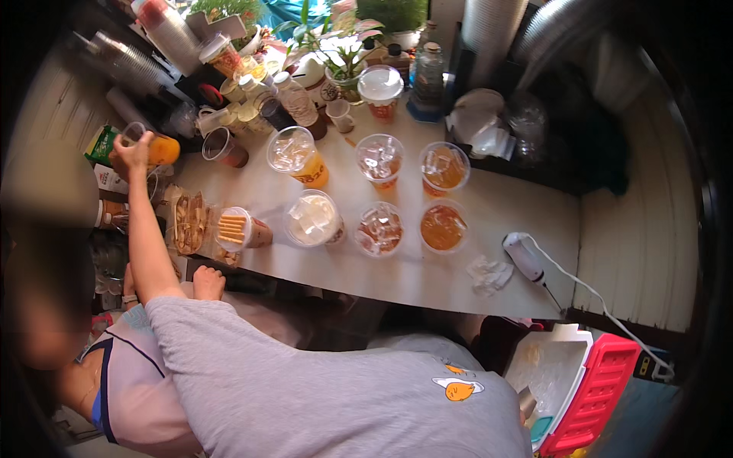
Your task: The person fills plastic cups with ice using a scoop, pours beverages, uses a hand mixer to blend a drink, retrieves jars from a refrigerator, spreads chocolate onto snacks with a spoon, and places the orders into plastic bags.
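At the far left my left hand point(131, 156), arm stretched out, closes round a clear plastic cup of orange drink point(163, 150). Beside the cup is a green packet point(101, 145). Just a sliver of my right hand point(523, 419) shows past my grey shirt, by a grey metal thing point(527, 401) at the ice box point(569, 336); its fingers are hidden. Iced drinks in clear cups fill the counter's middle, among them an orange one point(311, 175), a milky one point(314, 219) and an amber one point(443, 226). A brown drink point(227, 146) stands nearest my left hand.
A co-worker's closed hand point(208, 283) rests near the counter's front edge. A biscuit-topped cup point(243, 229) stands by a snack tray point(188, 221). A corded hand mixer point(524, 258) and crumpled tissue point(489, 275) lie right. Bottles point(298, 99), plants and cup stacks line the back.
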Demonstrator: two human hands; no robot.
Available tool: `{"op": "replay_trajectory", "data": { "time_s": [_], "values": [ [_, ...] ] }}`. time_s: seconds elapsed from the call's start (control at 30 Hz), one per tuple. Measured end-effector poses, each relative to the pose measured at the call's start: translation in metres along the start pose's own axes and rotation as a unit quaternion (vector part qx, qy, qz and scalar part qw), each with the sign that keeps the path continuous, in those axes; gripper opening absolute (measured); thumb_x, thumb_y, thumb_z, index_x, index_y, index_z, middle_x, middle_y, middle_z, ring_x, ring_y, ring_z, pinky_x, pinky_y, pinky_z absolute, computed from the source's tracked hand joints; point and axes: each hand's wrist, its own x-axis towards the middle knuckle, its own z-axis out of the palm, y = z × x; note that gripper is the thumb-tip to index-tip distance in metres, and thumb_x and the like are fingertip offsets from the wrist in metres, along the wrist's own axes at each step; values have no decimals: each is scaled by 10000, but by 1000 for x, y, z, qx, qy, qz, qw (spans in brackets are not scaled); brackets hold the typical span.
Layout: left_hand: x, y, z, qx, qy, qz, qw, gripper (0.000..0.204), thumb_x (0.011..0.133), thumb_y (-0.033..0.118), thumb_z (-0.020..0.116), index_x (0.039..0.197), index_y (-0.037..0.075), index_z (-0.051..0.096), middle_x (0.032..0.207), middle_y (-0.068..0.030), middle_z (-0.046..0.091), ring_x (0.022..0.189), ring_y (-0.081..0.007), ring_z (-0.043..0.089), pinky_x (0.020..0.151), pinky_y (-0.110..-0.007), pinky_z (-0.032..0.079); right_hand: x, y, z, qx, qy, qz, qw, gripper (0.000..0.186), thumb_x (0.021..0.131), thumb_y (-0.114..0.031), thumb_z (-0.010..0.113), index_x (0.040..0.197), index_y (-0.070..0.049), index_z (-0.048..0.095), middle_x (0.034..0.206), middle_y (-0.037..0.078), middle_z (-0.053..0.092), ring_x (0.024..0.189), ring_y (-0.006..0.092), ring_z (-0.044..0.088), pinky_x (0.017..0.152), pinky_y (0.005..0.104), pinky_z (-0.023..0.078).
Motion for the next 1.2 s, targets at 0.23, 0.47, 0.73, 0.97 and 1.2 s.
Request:
{"op": "replay_trajectory", "data": {
  "time_s": [0.23,0.47,0.73,0.97,1.2],
  "values": [
    [24,39,-155,-206,-78,130,967,882,545,506,722,1266,71,460,1089,-156,561,967,-254,557,841,-337,437,78,30,4,29,-60,28,997,227,712,-207,542,832,-15,523,668,101,516,540,232,504,435,326,411],
    [-143,120,-305,-360,-346,211,840,846,619,435,684,1332,105,370,1287,-123,417,1110,-271,472,959,-424,376,167,31,42,189,-182,61,963,314,732,-207,592,963,0,547,796,115,563,612,210,523,466,349,429],
    [-443,202,-366,-347,-549,414,637,940,542,409,762,1322,62,369,1298,-121,389,1133,-229,446,916,-377,408,181,23,134,300,-26,-7,954,441,732,-318,621,965,52,564,933,164,586,871,268,564,761,391,445],
    [-668,250,-331,-292,-595,620,420,828,491,154,751,1250,25,444,1236,-139,421,1146,-262,422,944,-387,373,146,6,110,337,38,-64,939,318,713,-261,583,602,36,555,487,71,516,455,203,518,459,341,417],
    [-818,284,-307,-369,-560,689,276,828,506,145,757,1270,87,443,1152,-166,430,1076,-305,451,908,-378,387,103,32,63,510,-91,-32,855,298,772,-240,532,566,-25,528,455,22,460,337,112,403,318,265,292]
  ]
}}
